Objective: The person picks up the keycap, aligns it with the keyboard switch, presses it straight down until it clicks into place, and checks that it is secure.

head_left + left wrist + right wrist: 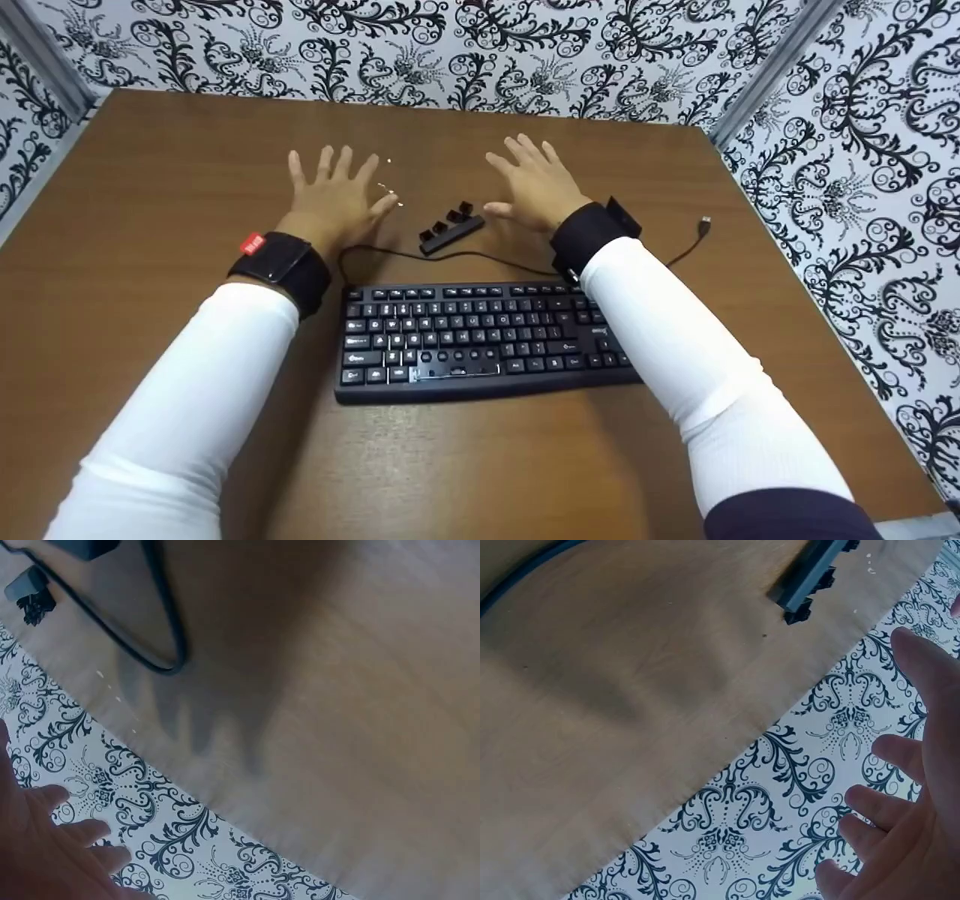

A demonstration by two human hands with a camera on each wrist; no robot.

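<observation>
A black keyboard (450,322) lies on the brown table; its space bar slot (456,370) and the row of key seats above it are bare. Behind it sit a loose black space bar (452,235) and several small black keycaps (454,217) lined along its far side. My left hand (330,199) is held left of these pieces, fingers spread and nothing in the grasp. On their right, my right hand (541,186) is likewise spread and holds nothing. Both palms show with fingers apart in the wrist views, the left hand (52,847) only partly.
Tiny white bits (391,192) lie by the left thumb. The keyboard's cable (480,253) runs behind it, under the right forearm, to a USB plug (703,226) on the right. Patterned black-and-white walls (540,60) border the table (150,300).
</observation>
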